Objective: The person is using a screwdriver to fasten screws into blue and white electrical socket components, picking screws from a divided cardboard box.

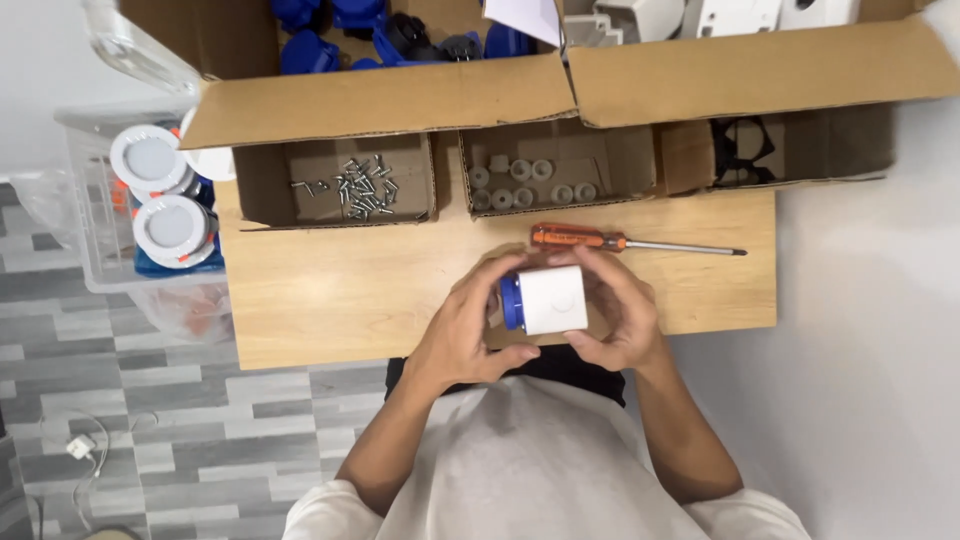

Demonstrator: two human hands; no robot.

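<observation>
A large brown cardboard box with open flaps (470, 100) fills the twelve o'clock edge of the view, standing across the far side of the table, with a white sheet of paper (525, 17) poking up at its middle. Just in front of it, three small open brown cardboard trays sit in a row: the left tray (262, 190) at eleven o'clock, the middle tray (620, 160) at twelve, and the right tray (690, 155) at one o'clock. At nine to ten o'clock, beside the table, stands a clear plastic storage bin (85, 215) with a rectangular rim.
</observation>
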